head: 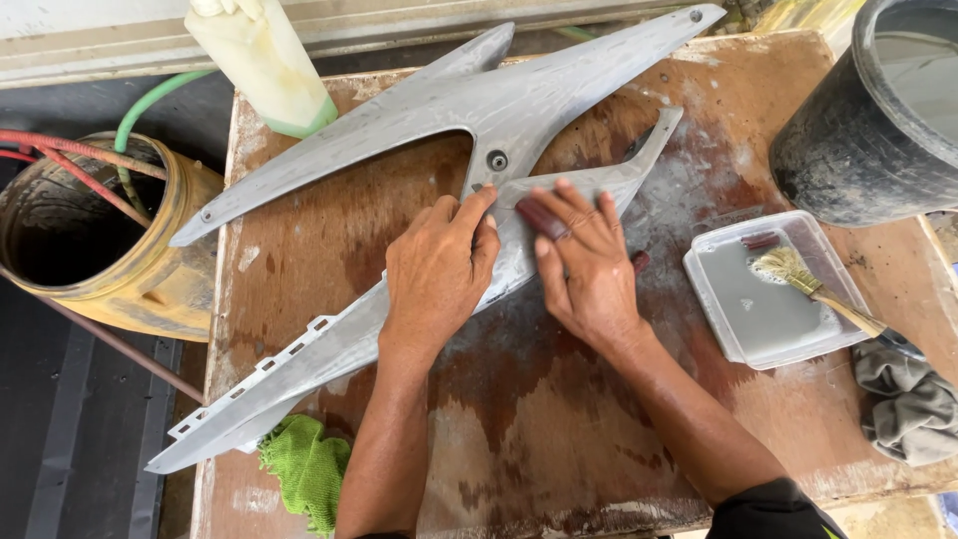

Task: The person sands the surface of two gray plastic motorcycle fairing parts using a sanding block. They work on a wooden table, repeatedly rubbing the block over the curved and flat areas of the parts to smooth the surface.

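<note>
A long grey plastic body panel (329,150) with pointed arms lies across a wet, stained wooden board (559,419). My left hand (436,269) presses flat on the panel's middle, fingers spread. Beside it, my right hand (587,262) rests on the panel's narrower arm and presses a small dark reddish piece of sandpaper (540,218) under its fingertips. A bit of the same dark material shows by the thumb side of the right hand.
A shallow clear tray (714,299) of cloudy water holds a worn brush (813,287). A grey rag (910,404) lies at right, a green cloth (307,467) at the front left, a black tub (848,150) at the back right. A yellow drum (175,289) with hoses and a pale bottle (264,65) stand at left.
</note>
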